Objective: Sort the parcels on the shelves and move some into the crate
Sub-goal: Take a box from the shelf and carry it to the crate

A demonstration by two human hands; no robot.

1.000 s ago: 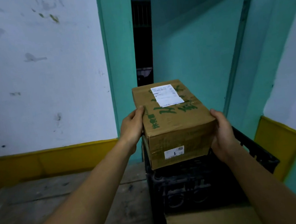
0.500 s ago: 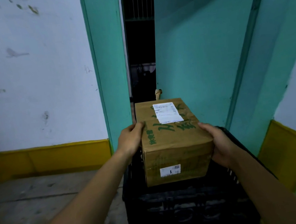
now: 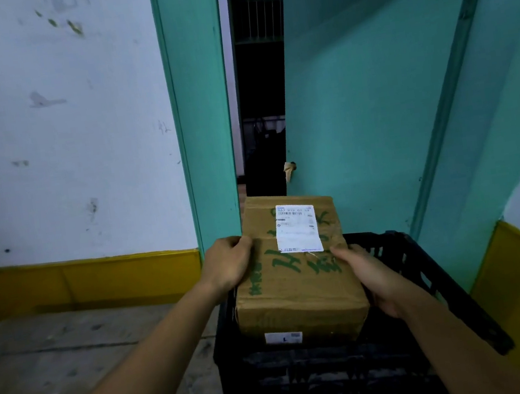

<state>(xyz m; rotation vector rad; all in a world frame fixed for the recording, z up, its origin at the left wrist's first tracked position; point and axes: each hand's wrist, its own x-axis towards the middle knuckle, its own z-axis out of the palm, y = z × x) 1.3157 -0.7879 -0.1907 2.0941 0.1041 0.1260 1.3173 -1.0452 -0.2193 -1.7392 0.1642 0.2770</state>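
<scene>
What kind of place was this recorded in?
Likely a parcel storeroom or warehouse: a labelled cardboard parcel, a black plastic crate, bare concrete floor, scuffed white walls with a yellow base band.

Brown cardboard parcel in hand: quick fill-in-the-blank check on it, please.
The paper label on top of the brown cardboard parcel is ____.
The marker writing on the parcel is ____.
The left hand and right hand hold it over a slatted plastic crate coloured ____.
Missing: white; green; black.
</scene>
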